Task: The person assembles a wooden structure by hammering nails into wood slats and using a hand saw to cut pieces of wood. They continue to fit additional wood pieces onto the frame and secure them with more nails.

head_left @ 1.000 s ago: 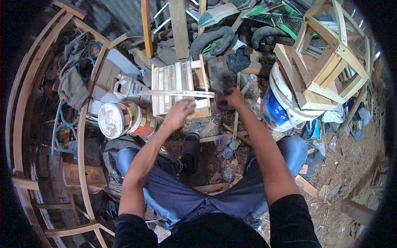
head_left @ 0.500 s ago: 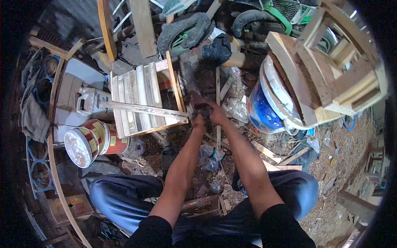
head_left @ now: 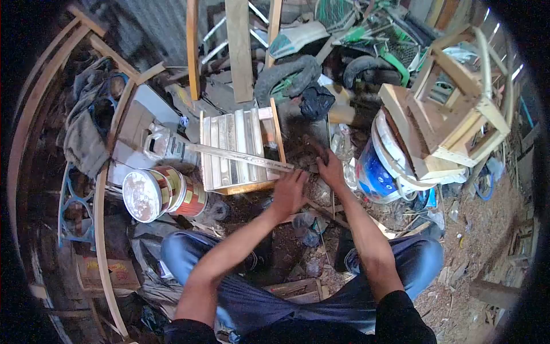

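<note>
My left hand (head_left: 290,192) is at the near end of a long thin wooden strip (head_left: 240,158), its fingers bent over that end. The strip lies slantwise across a box of pale wooden slats (head_left: 226,132). To the right, my right hand (head_left: 330,171) is closed around a dark brown tool (head_left: 314,145). The tool points up and to the left over the dark, littered ground; its kind is not clear in the shadow.
A blue and white bucket (head_left: 375,169) at the right carries a wooden frame (head_left: 452,120). Paint buckets (head_left: 143,195) and a clear plastic jug (head_left: 163,143) stand left. Behind are a tyre (head_left: 286,77), upright planks (head_left: 239,51) and a black plastic bag (head_left: 317,102).
My left hand has left the dark tool and moved to the strip's end. My right hand keeps the tool alone. The view has shifted, so the surroundings appear further right.
</note>
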Tool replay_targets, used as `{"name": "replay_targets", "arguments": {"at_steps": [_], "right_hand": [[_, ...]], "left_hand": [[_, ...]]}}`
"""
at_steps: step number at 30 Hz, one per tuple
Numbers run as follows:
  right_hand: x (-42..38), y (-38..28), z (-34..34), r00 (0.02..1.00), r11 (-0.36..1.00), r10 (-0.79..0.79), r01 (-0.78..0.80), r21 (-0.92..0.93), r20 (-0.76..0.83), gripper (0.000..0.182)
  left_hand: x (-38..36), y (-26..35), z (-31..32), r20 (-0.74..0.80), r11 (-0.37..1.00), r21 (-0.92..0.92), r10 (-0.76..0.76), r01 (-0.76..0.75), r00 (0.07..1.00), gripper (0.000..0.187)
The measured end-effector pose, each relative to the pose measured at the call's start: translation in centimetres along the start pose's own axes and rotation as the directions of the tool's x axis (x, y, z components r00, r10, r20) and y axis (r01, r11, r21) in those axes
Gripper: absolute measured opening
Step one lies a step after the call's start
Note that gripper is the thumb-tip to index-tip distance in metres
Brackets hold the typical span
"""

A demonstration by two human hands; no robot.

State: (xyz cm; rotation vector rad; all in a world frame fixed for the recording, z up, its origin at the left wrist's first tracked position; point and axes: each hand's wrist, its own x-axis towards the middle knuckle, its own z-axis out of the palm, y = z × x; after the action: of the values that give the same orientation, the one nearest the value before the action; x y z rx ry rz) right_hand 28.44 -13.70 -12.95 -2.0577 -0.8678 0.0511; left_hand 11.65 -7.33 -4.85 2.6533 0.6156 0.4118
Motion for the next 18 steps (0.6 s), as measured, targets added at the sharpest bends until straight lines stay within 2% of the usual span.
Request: {"name": "replay_targets", "arguments": {"at_steps": [1, 3, 4, 5, 6, 7, 8, 9, 10, 11, 13, 15, 16, 17, 18], "right_hand": [[0.4, -2.1, -1.5, 1.000, 1.000, -0.019, 0.018, -0.005, -0.013, 0.041], [0.9, -7.5, -6.2, 0.990, 0.954, 0.133, -0.116, 0.277, -0.041, 0.036], [1.2, -8.6, -7.5, 0.971, 0.932, 0.235, -0.212, 0.295, -0.046, 0.034], [1.0, -10.5, -9.1, 0.967, 0.940, 0.167, -0.098, 0.326, -0.190, 0.037], [1.3, -10.6, -9.9, 0.980, 0.958, 0.175, -0.147, 0.246, -0.095, 0.039], [1.4, -11.0, -10.9, 0.981, 0.968, 0.196, -0.194, 0.160, 0.002, 0.040], [1.0, -11.4, -11.9, 0.982, 0.972, 0.187, -0.185, 0.145, 0.000, 0.040], [0.4, -12.8, -13.3, 0.979, 0.970, 0.206, -0.205, 0.130, 0.003, 0.041], [0.1, -13.8, -14.1, 0.975, 0.968, 0.222, -0.220, 0.119, -0.001, 0.043], [-0.9, -13.2, -14.4, 0.938, 0.920, 0.343, -0.346, 0.185, 0.046, 0.042], [-3.9, -13.8, -15.7, 0.969, 0.958, 0.237, -0.245, 0.151, 0.067, 0.041], [-6.6, -12.4, -15.2, 0.963, 0.902, 0.257, -0.268, 0.337, 0.079, 0.041], [-7.6, -13.4, -15.6, 0.974, 0.928, 0.218, -0.226, 0.297, 0.059, 0.044], [-8.6, -14.6, -16.1, 0.986, 0.933, 0.166, -0.168, 0.320, 0.034, 0.040], [-9.5, -15.0, -16.1, 0.969, 0.926, 0.244, -0.248, 0.286, 0.048, 0.038]], "left_hand": [[-0.6, -1.0, -2.2, -0.072, 0.941, 0.213, 0.285, -0.264, 0.956, 0.031], [-0.9, -4.6, -4.2, -0.050, 0.922, 0.307, 0.264, -0.237, 0.963, 0.033], [-0.8, -5.6, -6.5, 0.069, 0.963, 0.217, 0.147, -0.159, 0.987, 0.043], [-0.1, -6.3, -8.5, 0.191, 0.989, 0.134, 0.041, -0.068, 0.981, 0.054], [0.3, -7.2, -9.2, 0.174, 0.990, 0.121, 0.051, -0.073, 0.983, 0.054], [0.7, -8.3, -9.0, 0.031, 0.981, 0.151, 0.118, -0.121, 0.993, 0.054], [0.7, -9.0, -8.3, -0.111, 0.970, 0.186, 0.179, -0.156, 0.978, 0.054], [0.8, -9.6, -7.2, -0.121, 0.972, 0.178, 0.178, -0.156, 0.977, 0.054], [1.5, -10.4, -6.0, -0.126, 0.956, 0.200, 0.244, -0.216, 0.962, 0.047], [2.3, -11.0, -4.8, -0.133, 0.936, 0.222, 0.306, -0.273, 0.943, 0.042], [2.5, -11.2, -3.0, -0.170, 0.925, 0.246, 0.335, -0.290, 0.927, 0.040], [2.1, -10.9, -2.8, 0.036, 0.915, 0.311, 0.257, -0.256, 0.966, 0.037], [2.1, -10.6, -3.2, 0.102, 0.875, 0.406, 0.242, -0.263, 0.965, 0.035], [2.2, -10.5, -3.2, 0.097, 0.881, 0.401, 0.232, -0.252, 0.968, 0.035], [2.0, -10.7, -3.1, 0.018, 0.904, 0.362, 0.238, -0.228, 0.971, 0.036]]}}
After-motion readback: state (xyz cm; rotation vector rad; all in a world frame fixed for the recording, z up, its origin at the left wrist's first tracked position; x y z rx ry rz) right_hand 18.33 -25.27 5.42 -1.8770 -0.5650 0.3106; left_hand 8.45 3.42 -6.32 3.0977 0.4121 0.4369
